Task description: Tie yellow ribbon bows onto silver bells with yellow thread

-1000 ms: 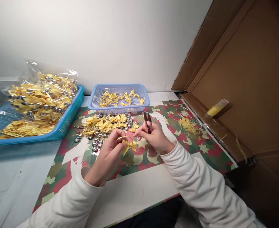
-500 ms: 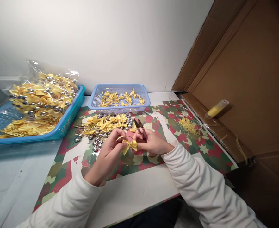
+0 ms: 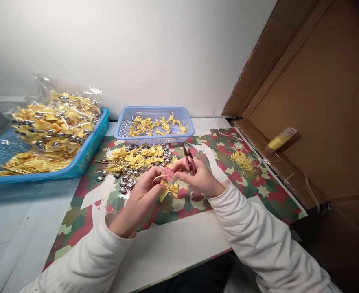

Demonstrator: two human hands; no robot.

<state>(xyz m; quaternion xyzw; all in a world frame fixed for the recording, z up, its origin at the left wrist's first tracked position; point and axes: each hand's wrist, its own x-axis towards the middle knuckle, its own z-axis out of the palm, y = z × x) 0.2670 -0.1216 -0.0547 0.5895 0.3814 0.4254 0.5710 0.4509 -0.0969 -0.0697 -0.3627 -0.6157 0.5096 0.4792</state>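
Yellow bow (image 3: 169, 190): It is hanging just beside the left fingertips, between the two hands, over the patterned sheet (image 3: 164, 217).
Left hand (image 3: 144, 189): The thumb and forefinger are closing in a narrow pinch and are holding the bow near its left side.
Gold loop (image 3: 158, 176): This thin cord is arching above the bow.
Right hand (image 3: 200, 178): The fingers are curling around the dark snips (image 3: 193, 164), whose blades are pointing upward and standing apart. The thumb and forefinger are leaving a small gap near the bow; whether they are pinching a thread, I cannot tell.
Softness: The bow is looking very light and made of soft, rather smooth ribbon, so its wings are probably creasing easily under strong pressure.
Where to hold: The gathered middle is seeming the firmest place; the loop is probably bending and springing, thus giving a less steady hold.
Bow heap (image 3: 138, 158): More bows are lying beyond the left hand, with silver bells (image 3: 126, 184) beside them.
Light blue basket (image 3: 155, 140): It is standing behind the heap and is containing looped bows.
Yellow threads (image 3: 243, 160): They are lying tangled at the right.
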